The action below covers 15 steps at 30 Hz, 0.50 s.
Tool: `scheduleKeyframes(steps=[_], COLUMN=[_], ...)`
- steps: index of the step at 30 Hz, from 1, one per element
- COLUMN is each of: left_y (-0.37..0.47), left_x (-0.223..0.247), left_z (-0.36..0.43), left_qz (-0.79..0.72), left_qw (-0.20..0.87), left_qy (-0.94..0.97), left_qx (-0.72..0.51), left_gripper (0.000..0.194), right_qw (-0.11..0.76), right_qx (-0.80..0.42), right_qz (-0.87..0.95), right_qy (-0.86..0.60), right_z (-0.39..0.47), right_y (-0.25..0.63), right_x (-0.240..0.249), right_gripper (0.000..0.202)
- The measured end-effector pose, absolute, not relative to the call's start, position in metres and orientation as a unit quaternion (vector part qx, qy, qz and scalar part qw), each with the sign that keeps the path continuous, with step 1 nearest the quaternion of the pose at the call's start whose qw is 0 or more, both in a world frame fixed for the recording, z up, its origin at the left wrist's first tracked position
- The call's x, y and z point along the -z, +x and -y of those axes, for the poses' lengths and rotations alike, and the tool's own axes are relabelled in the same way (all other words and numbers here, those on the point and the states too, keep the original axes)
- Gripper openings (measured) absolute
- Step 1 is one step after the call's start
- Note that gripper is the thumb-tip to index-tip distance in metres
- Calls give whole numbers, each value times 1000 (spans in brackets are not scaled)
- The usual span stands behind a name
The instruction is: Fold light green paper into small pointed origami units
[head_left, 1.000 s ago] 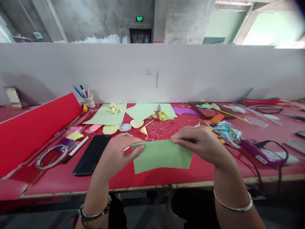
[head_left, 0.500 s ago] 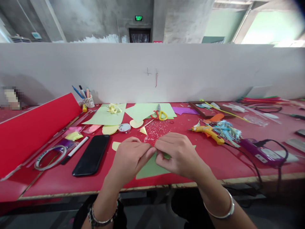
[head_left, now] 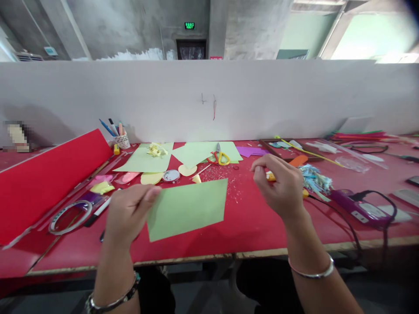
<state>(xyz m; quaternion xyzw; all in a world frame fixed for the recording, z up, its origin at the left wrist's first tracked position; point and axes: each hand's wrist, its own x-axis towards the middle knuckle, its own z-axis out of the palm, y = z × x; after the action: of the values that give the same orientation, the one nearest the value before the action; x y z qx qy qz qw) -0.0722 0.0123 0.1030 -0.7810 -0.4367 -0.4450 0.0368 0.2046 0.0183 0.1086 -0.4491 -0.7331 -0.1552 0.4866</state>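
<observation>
My left hand [head_left: 126, 213] pinches the left edge of a pale green sheet of paper [head_left: 190, 209] between thumb and curled fingers. The sheet is roughly four-sided and tilted, held above the red table. To the right, my right hand [head_left: 279, 185] is raised apart from the sheet, its fingers curled in toward the thumb. Nothing shows between its fingertips. Behind that hand lies a yellow glue gun [head_left: 271, 176], mostly covered. A black phone [head_left: 102, 236] is almost wholly hidden by my left hand.
Scissors [head_left: 222, 158] and larger green sheets [head_left: 193, 152] lie at the back. A roll of tape [head_left: 70, 217] and a red board [head_left: 49, 187] are at the left. Blue tassels [head_left: 316, 179] and a purple power strip [head_left: 362, 209] with a black cable are at the right.
My hands were together over the green paper and have moved apart. The left hand went left with the sheet, which now shows broadly; the right hand let go and moved right and up.
</observation>
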Motion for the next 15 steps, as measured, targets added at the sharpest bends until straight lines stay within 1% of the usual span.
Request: scheduleKeyframes(steps=[1, 2, 4, 5, 7, 9, 11, 13, 15], left_y=[-65, -56, -42, -36, -30, -30, -33, -35, -35], left_x=[-103, -102, -100, -99, -97, -97, -98, -99, -99], left_z=[-12, -12, -11, -11, -10, -11, -12, -14, -15], left_qz=[417, 400, 389, 386, 385, 387, 392, 393, 394], left_qw=[37, 36, 20, 12, -14, -63, -125, -179, -216], left_qy=[-796, -808, -827, -832, -835, -838, -842, -842, -833], left_qx=[438, 432, 406, 398, 393, 379, 350, 324, 322], left_gripper=[34, 37, 37, 38, 36, 29, 24, 25, 30], right_qw=[495, 476, 395, 360, 316, 324, 361, 387, 400], right_qx=[133, 106, 51, 27, -13, -43, -65, -76, -65], right_qz=[745, 774, 838, 858, 870, 849, 814, 791, 784], right_qy=[-427, -404, -373, -366, -378, -416, -451, -467, -470], right_z=[-15, -12, -7, -6, -7, -10, -16, -22, -26], right_y=[198, 191, 177, 173, 170, 176, 186, 194, 195], right_x=[-110, -111, -112, -112, -110, -108, -106, -103, -99], right_gripper=[12, 11, 14, 12, 12, 16, 16, 17, 14])
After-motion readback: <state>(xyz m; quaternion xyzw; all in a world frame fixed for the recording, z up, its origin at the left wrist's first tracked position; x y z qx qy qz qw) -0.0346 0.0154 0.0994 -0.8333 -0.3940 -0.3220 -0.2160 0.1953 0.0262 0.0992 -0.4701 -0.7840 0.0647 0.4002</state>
